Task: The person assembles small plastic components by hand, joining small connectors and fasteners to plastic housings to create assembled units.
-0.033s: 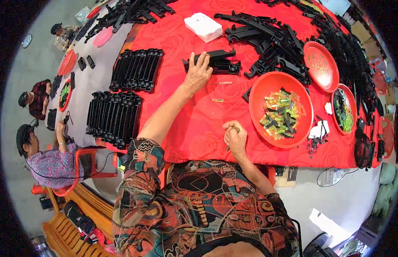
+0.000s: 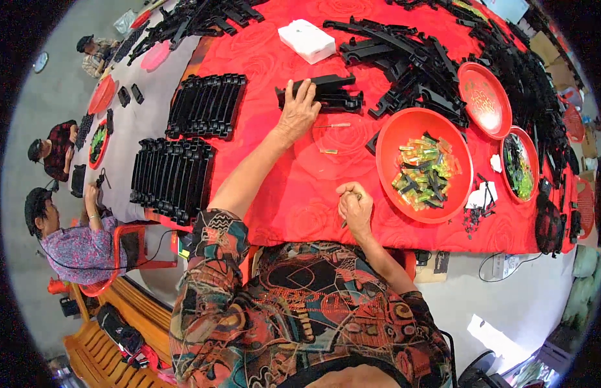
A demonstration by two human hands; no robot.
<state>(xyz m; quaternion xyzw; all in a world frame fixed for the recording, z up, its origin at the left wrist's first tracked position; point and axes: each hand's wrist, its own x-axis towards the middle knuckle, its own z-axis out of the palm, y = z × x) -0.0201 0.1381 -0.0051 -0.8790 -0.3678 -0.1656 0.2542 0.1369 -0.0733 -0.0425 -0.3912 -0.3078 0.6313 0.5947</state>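
Note:
My left hand [image 2: 299,110] reaches forward with its fingers stretched and apart, lying over the left end of two long black plastic parts [image 2: 342,100]. Whether it grips them I cannot tell; the palm side is hidden. Closer to the table's front edge, my right hand [image 2: 355,208] is curled closed. A thin dark tip pokes out below its fingers, but what it belongs to is hidden. Between the hands lie a small screwdriver-like tool [image 2: 340,125] with a pale handle and a small yellowish piece [image 2: 328,151]. Right of my right hand stands a red bowl [image 2: 390,194] of yellow-green and orange clear pieces mixed with black ones.
Two neat rows of black parts [image 2: 207,107] [image 2: 172,180] lie at left. A loose heap of black parts [image 2: 404,58] fills the back right, beside a white tissue pack [image 2: 307,41]. Further right are two red trays [image 2: 465,77] [image 2: 535,155]. Several people sit along a pale table [image 2: 142,123].

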